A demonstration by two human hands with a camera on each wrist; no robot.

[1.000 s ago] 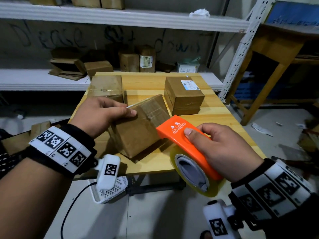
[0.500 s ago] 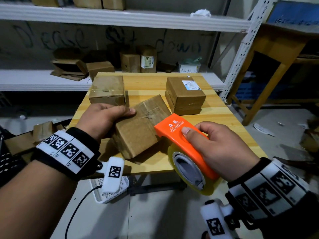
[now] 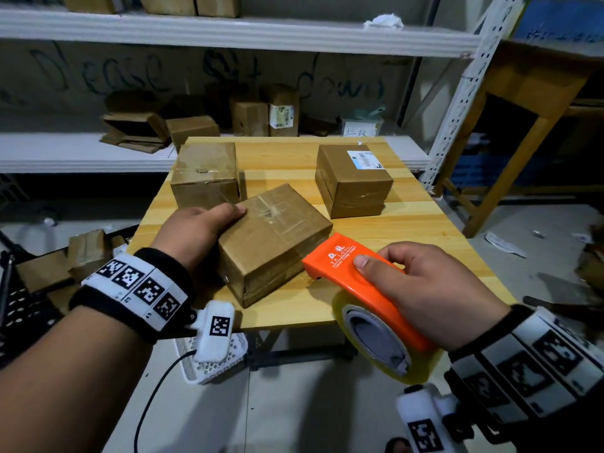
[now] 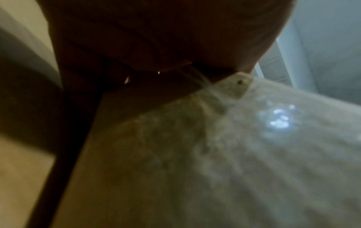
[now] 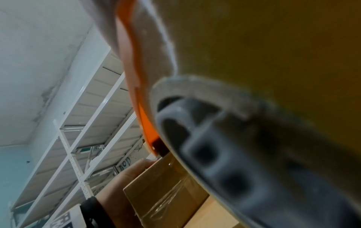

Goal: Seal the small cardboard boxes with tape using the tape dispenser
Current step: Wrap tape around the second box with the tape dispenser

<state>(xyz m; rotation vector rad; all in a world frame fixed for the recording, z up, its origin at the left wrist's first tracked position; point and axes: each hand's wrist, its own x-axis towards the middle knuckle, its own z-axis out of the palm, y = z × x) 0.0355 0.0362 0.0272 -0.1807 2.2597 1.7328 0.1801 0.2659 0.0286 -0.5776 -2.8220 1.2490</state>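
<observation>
A small cardboard box (image 3: 274, 237) with clear tape across it lies flat on the wooden table (image 3: 408, 230), turned at an angle. My left hand (image 3: 199, 230) grips its left side, the thumb on its top; up close the box (image 4: 215, 154) fills the left wrist view. My right hand (image 3: 421, 289) holds the orange tape dispenser (image 3: 353, 276) with a roll of clear tape (image 3: 385, 351), its nose just right of the box's near corner. From the right wrist I see the dispenser (image 5: 140, 108), the taped box (image 5: 166, 192) and the left hand (image 5: 117, 185).
Two other small boxes stand on the table: one at back left (image 3: 206, 174), one with a white label at back right (image 3: 353, 181). White shelves (image 3: 228, 31) behind hold more cartons. A wooden table (image 3: 523, 103) stands to the right. A white basket (image 3: 212, 358) sits below the table's front edge.
The box was tipped up on an edge in my left hand; now it lies flat on the table. The dispenser has drawn back a little to the right of the box.
</observation>
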